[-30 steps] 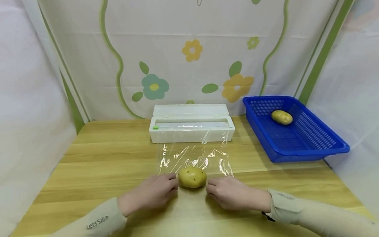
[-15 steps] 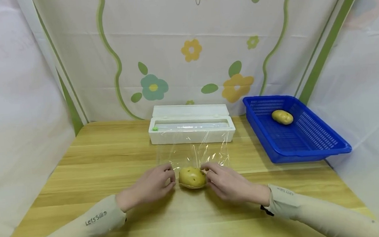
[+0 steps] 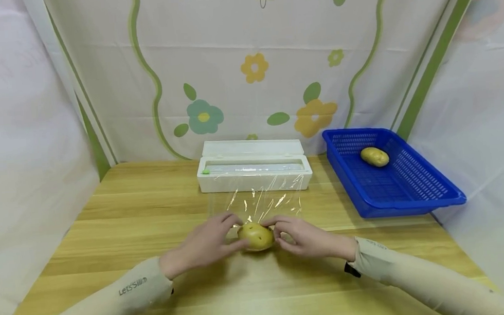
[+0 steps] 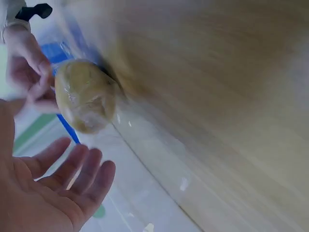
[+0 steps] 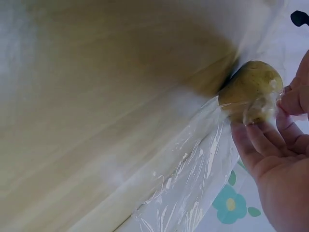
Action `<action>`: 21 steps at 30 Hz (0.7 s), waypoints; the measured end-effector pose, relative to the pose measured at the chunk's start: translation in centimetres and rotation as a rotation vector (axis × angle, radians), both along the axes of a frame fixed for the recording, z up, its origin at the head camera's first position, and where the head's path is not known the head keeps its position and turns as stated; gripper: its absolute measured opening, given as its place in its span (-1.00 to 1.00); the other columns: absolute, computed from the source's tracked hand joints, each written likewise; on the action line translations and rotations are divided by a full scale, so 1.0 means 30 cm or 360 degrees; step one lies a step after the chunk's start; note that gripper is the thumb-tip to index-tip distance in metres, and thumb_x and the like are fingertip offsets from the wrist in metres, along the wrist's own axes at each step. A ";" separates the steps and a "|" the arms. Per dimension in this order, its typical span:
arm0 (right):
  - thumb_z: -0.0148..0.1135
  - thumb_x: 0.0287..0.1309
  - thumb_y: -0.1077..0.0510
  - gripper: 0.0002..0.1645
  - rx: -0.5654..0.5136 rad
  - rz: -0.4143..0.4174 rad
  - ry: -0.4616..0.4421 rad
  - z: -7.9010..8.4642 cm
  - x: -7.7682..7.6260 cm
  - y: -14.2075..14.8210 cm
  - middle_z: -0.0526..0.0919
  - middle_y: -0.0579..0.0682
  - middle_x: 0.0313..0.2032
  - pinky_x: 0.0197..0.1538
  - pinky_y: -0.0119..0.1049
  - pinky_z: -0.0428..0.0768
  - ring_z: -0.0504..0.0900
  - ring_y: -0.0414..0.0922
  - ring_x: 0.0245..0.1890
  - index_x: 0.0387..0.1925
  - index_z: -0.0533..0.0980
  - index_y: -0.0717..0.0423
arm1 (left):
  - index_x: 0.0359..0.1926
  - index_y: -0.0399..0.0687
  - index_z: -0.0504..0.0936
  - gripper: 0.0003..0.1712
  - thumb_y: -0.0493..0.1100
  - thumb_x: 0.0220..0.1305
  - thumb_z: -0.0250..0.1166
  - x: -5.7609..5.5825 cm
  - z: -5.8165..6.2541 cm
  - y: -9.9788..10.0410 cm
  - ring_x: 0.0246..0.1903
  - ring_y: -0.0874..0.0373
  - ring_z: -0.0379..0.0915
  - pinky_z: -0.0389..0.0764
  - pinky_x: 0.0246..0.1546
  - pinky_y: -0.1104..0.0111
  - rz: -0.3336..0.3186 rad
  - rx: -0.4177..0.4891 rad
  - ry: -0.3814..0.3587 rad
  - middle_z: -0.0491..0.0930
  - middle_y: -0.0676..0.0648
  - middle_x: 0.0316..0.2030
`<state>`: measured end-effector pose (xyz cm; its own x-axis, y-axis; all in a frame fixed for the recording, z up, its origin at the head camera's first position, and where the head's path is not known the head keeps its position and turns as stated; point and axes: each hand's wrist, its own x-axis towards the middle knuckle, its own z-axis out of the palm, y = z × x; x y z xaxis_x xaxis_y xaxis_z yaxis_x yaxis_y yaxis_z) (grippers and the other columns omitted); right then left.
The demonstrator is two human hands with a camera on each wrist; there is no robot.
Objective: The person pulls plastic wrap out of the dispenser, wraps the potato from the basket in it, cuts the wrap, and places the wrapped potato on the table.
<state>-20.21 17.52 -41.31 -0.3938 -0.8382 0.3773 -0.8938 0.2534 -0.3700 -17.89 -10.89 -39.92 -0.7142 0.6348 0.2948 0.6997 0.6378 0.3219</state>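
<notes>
A potato (image 3: 255, 236) sits at the front end of a sheet of clear plastic wrap (image 3: 259, 203), and film covers part of it in both wrist views. My left hand (image 3: 207, 243) is at its left side, fingers relaxed and spread, thumb in front; the left wrist view shows its palm (image 4: 58, 188) holding nothing. On the other side my right hand (image 3: 308, 236) has its index finger stretched along the potato's top, while the thumb and another finger pinch wrap at its right end. In the right wrist view, its longer fingers (image 5: 256, 145) lie behind the potato.
A white wrap dispenser (image 3: 253, 181) with its lid raised stands at the back, a green slider (image 3: 206, 171) at its left end. The film runs out from it. To the right, a blue basket (image 3: 360, 194) holds another potato (image 3: 375, 157). A floral cloth hangs behind the wooden table (image 3: 128, 215).
Both hands have moved up and in around the potato, the right one first, the left later. The film has been drawn up against the potato, and its creases have shifted.
</notes>
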 end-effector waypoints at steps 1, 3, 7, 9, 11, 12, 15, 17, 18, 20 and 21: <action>0.22 0.16 0.39 -0.87 -0.0011 0.0002 -0.0007 0.001 -0.003 0.001 0.52 0.19 0.15 0.22 -0.18 0.44 0.51 0.11 0.15 -0.37 0.47 0.15 | 0.13 -0.11 0.54 -0.27 0.33 0.16 0.35 -0.003 0.000 0.012 0.04 0.05 0.47 0.54 0.01 0.18 -0.0024 -0.0027 0.0004 0.52 -0.05 0.07; 0.21 0.17 0.40 -0.87 -0.0026 0.0001 -0.0020 0.001 -0.009 0.003 0.54 0.17 0.14 0.20 -0.18 0.46 0.51 0.10 0.14 -0.37 0.47 0.15 | 0.24 -0.12 0.46 -0.02 0.45 -0.01 0.39 -0.011 -0.003 0.037 0.11 0.03 0.40 0.51 0.07 0.15 -0.0078 -0.0100 0.0027 0.45 -0.06 0.16; 0.20 0.20 0.37 -0.87 -0.0019 -0.0031 -0.0064 0.000 -0.017 0.005 0.55 0.13 0.13 0.18 -0.17 0.47 0.52 0.06 0.15 -0.36 0.47 0.11 | 0.20 -0.10 0.48 -0.10 0.34 -0.03 0.49 -0.039 -0.020 0.066 0.02 0.08 0.43 0.56 -0.08 0.21 -0.0149 -0.0141 0.0029 0.46 -0.04 0.10; 0.20 0.20 0.36 -0.87 -0.0012 -0.0053 -0.0093 0.002 -0.017 0.004 0.56 0.12 0.13 0.18 -0.16 0.47 0.52 0.06 0.15 -0.37 0.47 0.09 | 0.15 -0.08 0.53 -0.25 0.22 0.03 0.51 -0.053 -0.025 0.069 -0.03 0.12 0.45 0.56 -0.12 0.26 -0.0153 -0.0105 -0.0021 0.49 -0.02 0.06; 0.23 0.18 0.36 -0.86 -0.0037 -0.0089 -0.0068 0.006 -0.015 0.004 0.58 0.15 0.11 0.17 -0.15 0.48 0.54 0.08 0.13 -0.37 0.48 0.08 | 0.11 -0.08 0.58 -0.36 0.12 0.08 0.52 -0.068 -0.026 0.066 -0.05 0.14 0.48 0.56 -0.11 0.28 -0.0157 -0.0038 -0.0101 0.53 -0.01 0.03; 0.26 0.16 0.35 -0.87 -0.0069 -0.0122 -0.0011 0.013 -0.010 0.005 0.58 0.16 0.10 0.15 -0.14 0.50 0.55 0.08 0.11 -0.37 0.49 0.09 | 0.10 -0.09 0.59 -0.37 0.10 0.08 0.52 -0.076 -0.024 0.065 -0.04 0.14 0.48 0.55 -0.08 0.27 -0.0165 -0.0007 -0.0141 0.55 -0.01 0.02; 0.34 0.09 0.33 -0.88 -0.0234 -0.0184 0.0307 0.041 0.015 -0.002 0.61 0.17 0.02 0.03 -0.14 0.58 0.60 0.08 0.01 -0.35 0.55 0.13 | 0.11 -0.14 0.62 -0.37 0.07 0.09 0.52 -0.101 -0.021 0.058 0.00 0.11 0.49 0.54 -0.02 0.22 -0.0213 0.0112 -0.0269 0.59 -0.03 0.04; 0.34 0.09 0.31 -0.92 -0.0315 -0.0161 0.0600 0.062 0.038 -0.014 0.63 0.14 -0.09 -0.08 -0.20 0.63 0.64 0.03 -0.13 -0.34 0.60 0.16 | 0.12 -0.19 0.62 -0.37 0.06 0.11 0.50 -0.121 -0.024 0.053 -0.03 0.12 0.51 0.56 -0.04 0.21 -0.0261 0.0189 -0.0359 0.62 -0.04 0.02; 0.31 0.12 0.30 -0.94 -0.0324 -0.0123 0.0745 0.070 0.048 -0.023 0.63 0.10 -0.14 -0.16 -0.27 0.64 0.63 -0.02 -0.19 -0.32 0.63 0.16 | 0.13 -0.21 0.62 -0.37 0.06 0.12 0.49 -0.130 -0.025 0.049 -0.04 0.13 0.52 0.56 -0.06 0.22 -0.0281 0.0214 -0.0392 0.62 -0.05 0.02; 0.23 0.21 0.28 -0.88 -0.0264 -0.0019 0.1003 0.079 0.061 -0.041 0.60 0.04 -0.24 -0.25 -0.37 0.61 0.59 -0.09 -0.30 -0.29 0.67 0.15 | 0.14 -0.24 0.61 -0.36 0.07 0.16 0.46 -0.149 -0.029 0.040 -0.06 0.15 0.52 0.58 -0.11 0.25 -0.0302 0.0252 -0.0466 0.63 -0.05 0.02; 0.17 0.26 0.28 -0.83 -0.0203 0.0026 0.1112 0.079 0.064 -0.049 0.58 0.01 -0.28 -0.28 -0.38 0.60 0.56 -0.11 -0.33 -0.27 0.69 0.15 | 0.16 -0.24 0.60 -0.36 0.08 0.18 0.44 -0.156 -0.031 0.035 -0.07 0.17 0.52 0.59 -0.13 0.28 -0.0305 0.0258 -0.0502 0.62 -0.04 0.03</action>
